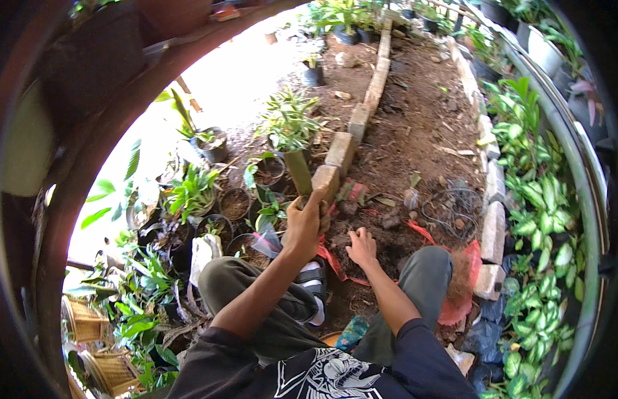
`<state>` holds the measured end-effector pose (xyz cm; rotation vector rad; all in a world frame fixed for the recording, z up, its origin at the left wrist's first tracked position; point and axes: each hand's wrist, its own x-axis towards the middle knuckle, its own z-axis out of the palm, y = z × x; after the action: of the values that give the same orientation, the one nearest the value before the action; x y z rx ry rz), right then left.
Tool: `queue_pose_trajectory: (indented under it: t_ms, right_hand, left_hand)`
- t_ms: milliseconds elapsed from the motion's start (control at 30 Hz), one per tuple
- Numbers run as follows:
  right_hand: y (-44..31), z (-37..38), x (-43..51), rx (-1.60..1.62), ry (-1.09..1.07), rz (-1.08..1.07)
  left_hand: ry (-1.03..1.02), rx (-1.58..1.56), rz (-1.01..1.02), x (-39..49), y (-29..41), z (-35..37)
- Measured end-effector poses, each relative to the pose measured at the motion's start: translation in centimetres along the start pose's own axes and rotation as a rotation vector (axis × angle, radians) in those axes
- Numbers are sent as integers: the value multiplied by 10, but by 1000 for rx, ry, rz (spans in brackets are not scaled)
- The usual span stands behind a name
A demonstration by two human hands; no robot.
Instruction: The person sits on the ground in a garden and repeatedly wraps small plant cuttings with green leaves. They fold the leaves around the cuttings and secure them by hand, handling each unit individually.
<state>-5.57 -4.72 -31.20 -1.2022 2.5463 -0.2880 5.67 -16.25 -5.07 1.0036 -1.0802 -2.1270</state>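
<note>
My left hand (305,222) is closed around the lower part of a broad, stiff green plant leaf or stem (299,172) that stands upright beside the brick row. Something brown, perhaps its root clump, shows partly under the fingers. My right hand (363,245) reaches down over dark loose soil (389,249) with its fingers bent; whether it holds any soil cannot be told. A red plastic sheet or bag (334,264) lies around the soil. More red mesh-like plastic (458,304), with brown material on it, is beside my right knee.
A row of bricks (339,149) runs away at my left, another brick edging (492,232) at the right. Potted plants (289,122) crowd the left; leafy plants (533,199) line the right. Tangled grey string (453,212) lies on the soil. Wicker baskets (112,371) stand lower left.
</note>
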Motion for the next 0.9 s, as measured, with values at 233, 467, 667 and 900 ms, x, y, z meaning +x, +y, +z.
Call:
queue_pose_trajectory:
  t_ms: [233, 467, 667, 900]
  right_hand:
    - [5, 8, 8, -165, 25, 54]
    - [3, -3, 12, 11, 64, 154]
    - [-8, -34, 16, 260, 109, 256]
    - [-8, -69, 21, 625, 30, 344]
  left_hand:
    - [82, 3, 28, 15, -6, -15]
    - [142, 7, 142, 24, -13, -25]
    - [151, 41, 182, 17, -9, -18]
    - [81, 29, 228, -10, 6, 2]
